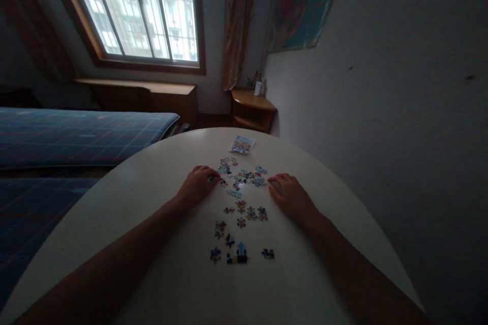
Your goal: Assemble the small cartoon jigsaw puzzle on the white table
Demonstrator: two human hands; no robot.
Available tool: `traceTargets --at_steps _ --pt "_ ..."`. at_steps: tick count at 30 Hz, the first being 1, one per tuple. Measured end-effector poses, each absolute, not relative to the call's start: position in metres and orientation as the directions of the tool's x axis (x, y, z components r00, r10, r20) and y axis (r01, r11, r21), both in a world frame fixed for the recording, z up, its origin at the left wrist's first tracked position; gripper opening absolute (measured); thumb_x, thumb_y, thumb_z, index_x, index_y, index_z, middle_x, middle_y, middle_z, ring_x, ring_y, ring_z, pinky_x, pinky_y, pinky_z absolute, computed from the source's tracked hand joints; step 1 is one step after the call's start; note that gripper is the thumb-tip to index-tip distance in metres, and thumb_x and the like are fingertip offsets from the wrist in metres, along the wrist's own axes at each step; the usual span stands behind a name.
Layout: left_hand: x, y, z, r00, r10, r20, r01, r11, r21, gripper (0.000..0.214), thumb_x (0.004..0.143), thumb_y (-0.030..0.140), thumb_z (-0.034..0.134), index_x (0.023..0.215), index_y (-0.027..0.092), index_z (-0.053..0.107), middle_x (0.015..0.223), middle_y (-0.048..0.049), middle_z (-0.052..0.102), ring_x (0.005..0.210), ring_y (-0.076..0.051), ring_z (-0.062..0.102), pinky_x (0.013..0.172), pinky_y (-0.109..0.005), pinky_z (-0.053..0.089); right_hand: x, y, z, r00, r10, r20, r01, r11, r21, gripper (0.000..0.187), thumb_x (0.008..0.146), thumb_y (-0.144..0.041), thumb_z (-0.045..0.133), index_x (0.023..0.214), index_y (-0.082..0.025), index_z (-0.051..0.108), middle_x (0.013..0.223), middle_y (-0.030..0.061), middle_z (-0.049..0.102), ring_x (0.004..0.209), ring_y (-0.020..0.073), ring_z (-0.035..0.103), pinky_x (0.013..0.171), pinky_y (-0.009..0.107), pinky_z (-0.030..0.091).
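The person's left hand (199, 183) is half curled at the left edge of the scattered puzzle pieces (247, 177); the right hand (292, 195), loosely curled, lies just beside their right edge. Whether either grips 1 cannot be told. Print on the picture card (242, 144) beyond is unreadable. More pieces lie nearer, on the white table (305, 157) between the forearms.

text: none legible | picture card (242, 145): perhaps lettering, too small
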State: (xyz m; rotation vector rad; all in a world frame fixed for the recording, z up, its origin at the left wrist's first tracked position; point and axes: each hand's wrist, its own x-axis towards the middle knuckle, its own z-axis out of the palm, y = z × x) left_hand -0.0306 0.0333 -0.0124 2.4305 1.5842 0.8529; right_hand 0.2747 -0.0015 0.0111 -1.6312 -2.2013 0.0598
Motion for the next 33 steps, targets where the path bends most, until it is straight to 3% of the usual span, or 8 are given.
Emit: traceTargets --at_steps 6,10,13,17,20,26,33 --pt "-0.029 0.031 -0.007 0.267 0.865 0.424 0.851 -0.419 0.318 0.021 0.094 0.029 0.051 0.091 0.022 0.071 0.097 -0.0065 0.071 0.096 -0.025 0.061 0.092 -0.04 0.047 0.272 -0.004 0.015 -0.253 0.936 0.245 0.93 0.305 -0.206 0.03 0.092 -0.027 0.05 0.114 -0.016 0.068 0.116 0.0124 0.066 0.106 0.0259 0.057 0.094 0.038 0.043" --pt "-0.023 0.023 0.001 0.256 0.84 0.479 0.865 -0.42 0.275 0.02 0.096 0.025 0.049 0.093 0.019 0.068 0.101 -0.0092 0.07 0.098 -0.027 0.06 0.091 -0.042 0.046 0.261 -0.014 0.029 -0.259 0.93 0.262 0.924 0.318 -0.214 0.023 0.089 -0.025 0.055 0.104 -0.019 0.071 0.111 0.0116 0.069 0.102 0.0267 0.06 0.091 0.04 0.044" --pt "-0.012 0.008 0.007 0.293 0.807 0.512 0.844 -0.47 0.258 0.017 0.098 0.026 0.049 0.099 0.019 0.064 0.1 -0.0074 0.071 0.097 -0.024 0.062 0.09 -0.038 0.046 0.246 -0.027 0.041 -0.245 0.914 0.323 0.847 0.364 -0.387 0.02 0.089 -0.027 0.056 0.096 -0.021 0.073 0.102 0.0084 0.073 0.1 0.0254 0.062 0.092 0.04 0.044" --pt "0.003 -0.017 0.015 0.458 0.614 0.643 0.709 -0.689 0.154 0.019 0.101 0.026 0.045 0.096 0.019 0.061 0.087 -0.0045 0.071 0.081 -0.019 0.064 0.078 -0.032 0.048 0.225 -0.044 0.047 -0.207 0.966 0.157 0.579 0.251 -0.776 0.029 0.091 -0.041 0.055 0.097 -0.02 0.074 0.091 0.0057 0.075 0.081 0.0204 0.068 0.078 0.034 0.051" --pt "0.008 -0.027 0.018 0.519 0.494 0.698 0.625 -0.776 0.085 0.017 0.102 0.025 0.045 0.094 0.018 0.059 0.085 -0.0038 0.07 0.079 -0.017 0.063 0.076 -0.03 0.047 0.216 -0.051 0.045 -0.263 0.961 0.081 0.347 0.172 -0.922 0.032 0.088 -0.045 0.057 0.097 -0.018 0.073 0.091 0.0067 0.076 0.084 0.0205 0.07 0.079 0.034 0.052" --pt "0.008 -0.029 0.021 0.596 0.328 0.733 0.429 -0.902 0.054 0.004 0.099 0.019 0.051 0.098 0.018 0.055 0.094 -0.0036 0.07 0.08 -0.015 0.061 0.073 -0.028 0.048 0.213 -0.051 0.037 -0.306 0.952 -0.01 0.097 0.021 -0.995 0.032 0.075 -0.044 0.072 0.094 -0.018 0.072 0.092 0.007 0.076 0.087 0.0199 0.07 0.083 0.036 0.052" --pt "0.01 -0.027 0.017 0.602 0.322 0.731 0.394 -0.916 0.079 0.013 0.095 0.025 0.06 0.106 0.018 0.056 0.098 -0.0041 0.07 0.088 -0.016 0.064 0.078 -0.03 0.052 0.218 -0.046 0.033 -0.265 0.964 0.018 0.177 0.067 -0.982 0.028 0.077 -0.038 0.072 0.096 -0.018 0.07 0.089 0.0066 0.074 0.078 0.0181 0.068 0.07 0.032 0.052"
